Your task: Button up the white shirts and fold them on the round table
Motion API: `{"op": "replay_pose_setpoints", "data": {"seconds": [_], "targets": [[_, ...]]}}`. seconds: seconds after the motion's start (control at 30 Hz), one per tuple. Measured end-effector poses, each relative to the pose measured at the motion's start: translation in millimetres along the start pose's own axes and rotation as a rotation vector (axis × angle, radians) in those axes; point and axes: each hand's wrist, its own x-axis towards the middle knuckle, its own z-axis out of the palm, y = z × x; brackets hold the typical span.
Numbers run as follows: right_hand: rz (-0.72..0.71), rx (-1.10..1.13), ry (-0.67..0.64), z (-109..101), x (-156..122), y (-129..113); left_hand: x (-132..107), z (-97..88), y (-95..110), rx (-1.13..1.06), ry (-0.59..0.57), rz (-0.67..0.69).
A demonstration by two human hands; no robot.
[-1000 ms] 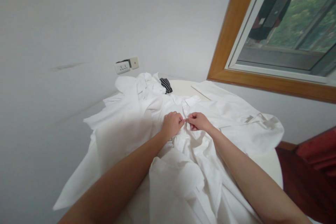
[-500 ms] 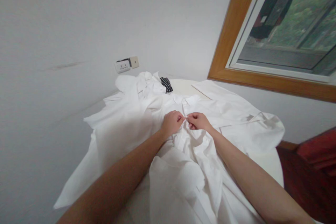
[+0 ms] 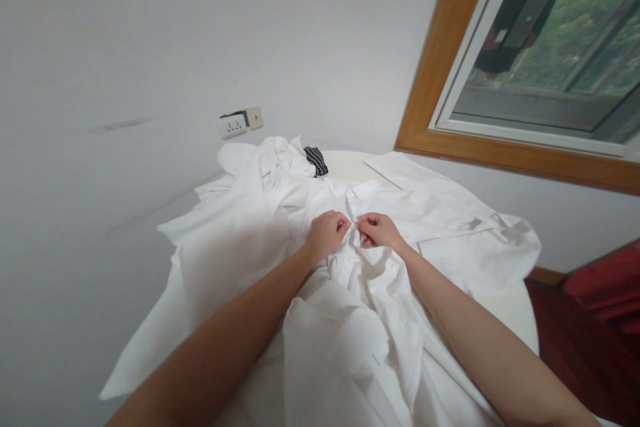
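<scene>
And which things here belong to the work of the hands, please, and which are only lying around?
In the work:
White garment, pinched by left hand and right hand
White table beneath

Only around:
Black striped cloth
White cloth at left, perhaps separate
Wall socket
Window

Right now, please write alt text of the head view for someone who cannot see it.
A person's left hand and right hand, close together, pinch white cloth on a pale table. A dark striped cloth lies beyond them, with a socket on the wall behind and a window at upper right.
</scene>
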Motion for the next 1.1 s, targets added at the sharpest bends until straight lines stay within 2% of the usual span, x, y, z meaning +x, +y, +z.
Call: {"op": "replay_pose_setpoints", "data": {"seconds": [0.37, 0.63, 0.83, 1.1], "targets": [[-0.082, -0.103, -0.041, -2, -5, 0, 0, 1.3, 1, 0.008, 0.01, -0.028], [-0.032, -0.001, -0.115, -8, -5, -5, 0, 1.9, 0, 0.017, 0.004, -0.025], [0.062, -0.009, -0.049, -2, -3, -10, 1, 0.5, 1, 0.032, -0.028, -0.05], [0.043, -0.125, -0.012, 3, -1, -15, 2, 0.9, 2, 0.064, -0.055, -0.076]]}}
